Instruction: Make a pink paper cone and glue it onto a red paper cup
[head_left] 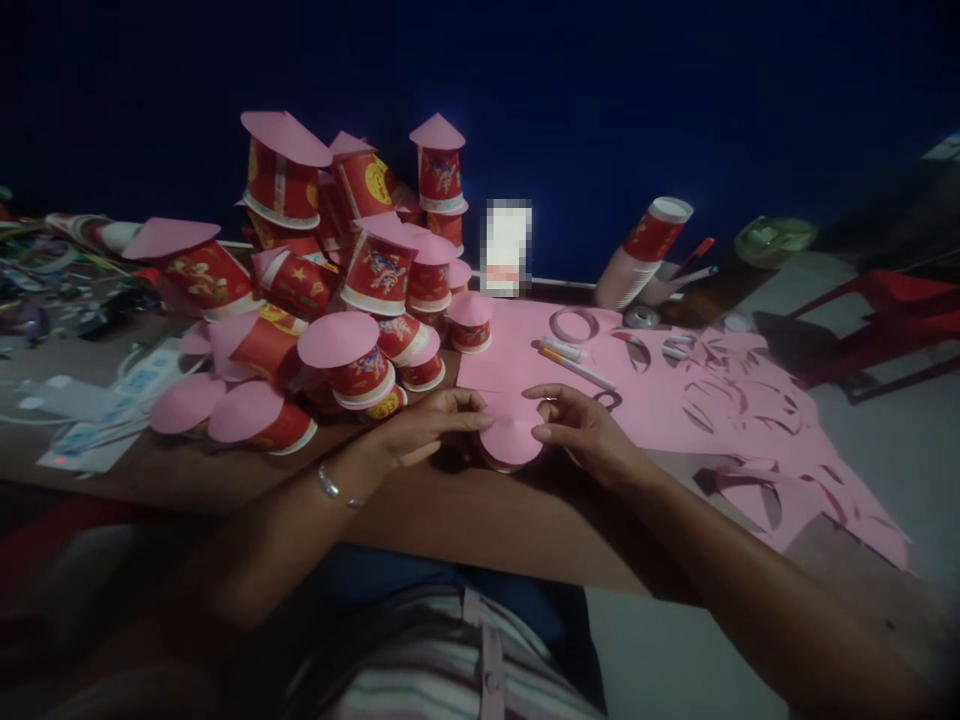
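Observation:
A pink paper cone (512,432) sits in front of me at the table's near side, over what looks like a cup with only a sliver of its base showing. My left hand (442,418) pinches the cone's left edge between thumb and fingers. On the opposite edge, my right hand (576,425) has its thumb and forefinger closed in the same way. Just left of my left hand stands a red printed paper cup (364,375) topped with a wide pink cone. Pink paper sheets (499,345) lie right behind the held cone.
Several cone-topped red cups are piled at the left, some lying tilted. A power strip (105,415) with cables lies beyond them. Markers (577,368), a tape roll (574,325) and cut paper scraps (750,385) cover the right. A cup stack (649,250) leans behind, near a red stool (870,320).

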